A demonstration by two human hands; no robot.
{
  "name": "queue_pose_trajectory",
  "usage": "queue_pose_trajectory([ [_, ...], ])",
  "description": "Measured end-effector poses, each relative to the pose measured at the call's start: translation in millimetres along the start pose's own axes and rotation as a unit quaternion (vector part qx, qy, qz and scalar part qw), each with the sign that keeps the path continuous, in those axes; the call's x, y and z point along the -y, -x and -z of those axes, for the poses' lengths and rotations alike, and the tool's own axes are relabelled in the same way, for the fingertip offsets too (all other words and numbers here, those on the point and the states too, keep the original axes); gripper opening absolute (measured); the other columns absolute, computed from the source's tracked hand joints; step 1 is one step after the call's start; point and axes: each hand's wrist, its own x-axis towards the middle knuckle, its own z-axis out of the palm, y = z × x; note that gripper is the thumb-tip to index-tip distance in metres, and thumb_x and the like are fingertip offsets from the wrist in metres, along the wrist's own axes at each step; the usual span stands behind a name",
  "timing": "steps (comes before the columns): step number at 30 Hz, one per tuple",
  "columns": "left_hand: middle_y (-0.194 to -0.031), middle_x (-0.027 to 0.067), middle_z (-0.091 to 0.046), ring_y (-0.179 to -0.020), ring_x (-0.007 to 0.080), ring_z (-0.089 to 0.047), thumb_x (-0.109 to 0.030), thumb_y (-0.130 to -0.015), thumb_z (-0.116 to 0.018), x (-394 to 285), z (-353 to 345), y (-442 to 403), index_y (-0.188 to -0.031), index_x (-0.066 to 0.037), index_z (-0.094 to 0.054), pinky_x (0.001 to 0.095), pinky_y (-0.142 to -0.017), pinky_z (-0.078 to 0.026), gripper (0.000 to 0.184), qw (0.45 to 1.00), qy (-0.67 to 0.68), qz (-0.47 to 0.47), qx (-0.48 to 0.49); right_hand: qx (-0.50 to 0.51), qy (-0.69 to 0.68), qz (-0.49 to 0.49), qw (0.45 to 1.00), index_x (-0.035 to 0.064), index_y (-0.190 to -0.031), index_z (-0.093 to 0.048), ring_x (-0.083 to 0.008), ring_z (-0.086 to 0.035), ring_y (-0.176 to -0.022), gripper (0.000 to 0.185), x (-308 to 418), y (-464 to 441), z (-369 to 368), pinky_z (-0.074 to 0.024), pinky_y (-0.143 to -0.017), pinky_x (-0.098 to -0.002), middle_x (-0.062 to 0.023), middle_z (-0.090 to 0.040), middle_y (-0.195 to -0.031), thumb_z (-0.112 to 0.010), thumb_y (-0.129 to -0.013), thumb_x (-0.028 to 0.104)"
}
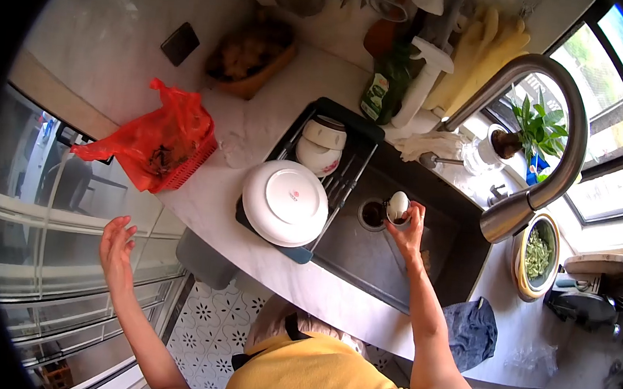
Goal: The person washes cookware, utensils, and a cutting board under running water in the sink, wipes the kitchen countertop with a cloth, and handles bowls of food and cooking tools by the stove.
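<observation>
My right hand (409, 234) is over the sink (365, 262), beside the drain (373, 214). Its fingers are closed around a small white rounded thing (398, 203), egg-like in shape. Something dark and rimmed shows just below that, and I cannot make out what it is. Off to the left, my left hand (118, 250) hangs in the air with loosely curled, parted fingers and nothing in them. Nearest to it is a red plastic bag (139, 131) lining a red basket (194, 163), with dark scraps inside.
A dish rack (305, 255) beside the sink holds an upturned white plate (266, 204) and bowls (317, 158). The curved faucet (577, 136) arches over the sink's right side. A bowl of chopped greens (538, 255) and a dark cloth (471, 333) lie at right.
</observation>
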Motion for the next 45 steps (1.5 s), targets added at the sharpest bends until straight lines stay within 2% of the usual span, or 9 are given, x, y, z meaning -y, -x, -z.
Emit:
queue_pose_trajectory([
  [5, -0.117, 0.0057, -0.057, -0.099, 0.0148, -0.056, -0.017, -0.088, -0.06, -5, -9, -4, -0.121, -0.008, -0.051, 0.0257, -0.078, -0.041, 0.035, 1.0, -0.005, -0.016, -0.019, 0.104, 0.039, -0.047, 0.993, 0.0033, -0.08, -0.045, -0.0334, -0.046, -0.085, 0.048, -57, 36, -32, -0.0408, -0.071, -0.041, -0.0137, -0.046, -0.091, -0.083, -0.051, 0.008],
  [12, -0.12, 0.0083, -0.056, -0.105, 0.0157, -0.054, -0.016, -0.086, -0.063, -8, -3, -29, -0.124, -0.009, -0.049, 0.0281, -0.08, -0.042, 0.041, 0.997, 0.004, -0.045, -0.06, 0.16, 0.052, -0.149, 0.974, 0.0026, -0.074, -0.047, -0.0322, -0.051, -0.082, 0.041, -56, 65, -32, -0.0439, -0.069, -0.0408, -0.0135, -0.049, -0.088, -0.083, -0.056, 0.013],
  [15, -0.118, 0.0082, -0.056, -0.105, 0.0158, -0.054, -0.016, -0.085, -0.065, -13, -15, -39, -0.125, -0.01, -0.048, 0.03, -0.083, -0.04, 0.044, 0.997, 0.019, -0.047, -0.059, 0.054, -0.067, -0.124, 0.989, 0.0022, -0.07, -0.044, -0.03, -0.05, -0.084, 0.041, -43, 55, -31, -0.0425, -0.075, -0.0359, -0.0119, -0.051, -0.087, -0.082, -0.057, 0.009],
  [18, -0.119, 0.0091, -0.055, -0.107, 0.0154, -0.053, -0.016, -0.084, -0.066, -15, -21, -48, -0.126, -0.011, -0.048, 0.0297, -0.084, -0.04, 0.045, 0.997, 0.021, -0.056, -0.049, 0.033, -0.033, -0.076, 0.996, 0.0028, -0.071, -0.044, -0.03, -0.05, -0.084, 0.042, -55, 46, -36, -0.0422, -0.076, -0.035, -0.0131, -0.05, -0.09, -0.082, -0.056, 0.01],
  [24, -0.129, 0.0109, -0.043, -0.118, 0.0173, -0.04, -0.046, -0.072, -0.076, -34, -21, -101, -0.139, -0.008, -0.028, 0.0339, -0.089, -0.038, 0.091, 0.986, -0.06, -0.038, -0.153, 0.078, -0.021, -0.09, 0.993, 0.0027, -0.079, -0.046, -0.0338, -0.052, -0.094, 0.04, -42, 21, -24, -0.0442, -0.078, -0.0394, -0.0163, -0.052, -0.1, -0.078, -0.056, 0.009],
  [28, -0.11, 0.0055, -0.053, -0.094, 0.0112, -0.049, -0.048, -0.072, -0.075, -40, -28, -130, -0.131, -0.01, -0.039, 0.0282, -0.079, -0.04, 0.079, 0.975, -0.08, -0.001, -0.209, 0.06, -0.01, -0.017, 0.998, 0.0028, -0.078, -0.046, -0.0281, -0.049, -0.081, 0.041, -43, 6, -17, -0.0434, -0.071, -0.0364, -0.0116, -0.047, -0.087, -0.079, -0.054, 0.008],
  [34, -0.089, -0.0029, -0.06, -0.075, 0.0054, -0.052, -0.032, -0.082, -0.069, -17, 2, -174, -0.109, -0.013, -0.059, 0.0209, -0.067, -0.04, 0.035, 0.981, -0.012, -0.048, -0.188, 0.142, -0.126, -0.111, 0.976, 0.0077, -0.08, -0.045, -0.009, -0.039, -0.065, 0.042, -48, -19, 3, -0.0345, -0.058, -0.0256, 0.0023, -0.042, -0.071, -0.08, -0.059, 0.015],
  [44, -0.089, 0.0015, -0.065, -0.066, 0.0091, -0.057, -0.022, -0.082, -0.068, -27, -5, -155, -0.102, -0.012, -0.059, 0.0195, -0.062, -0.043, 0.024, 0.978, 0.074, -0.043, -0.188, 0.168, -0.098, -0.14, 0.971, 0.0061, -0.083, -0.044, -0.0129, -0.044, -0.069, 0.048, -43, -26, 14, -0.0388, -0.061, -0.0275, -0.0025, -0.045, -0.076, -0.083, -0.055, 0.011],
  [45, -0.089, 0.0015, -0.065, -0.066, 0.0091, -0.057, -0.022, -0.082, -0.068, -31, -2, -149, -0.102, -0.012, -0.059, 0.0195, -0.062, -0.043, 0.024, 0.976, 0.076, -0.049, -0.2, 0.095, -0.102, -0.011, 0.99, 0.0064, -0.084, -0.045, -0.0136, -0.042, -0.07, 0.051, -75, -9, -11, -0.0386, -0.06, -0.028, -0.0024, -0.041, -0.085, -0.086, -0.052, 0.009],
])
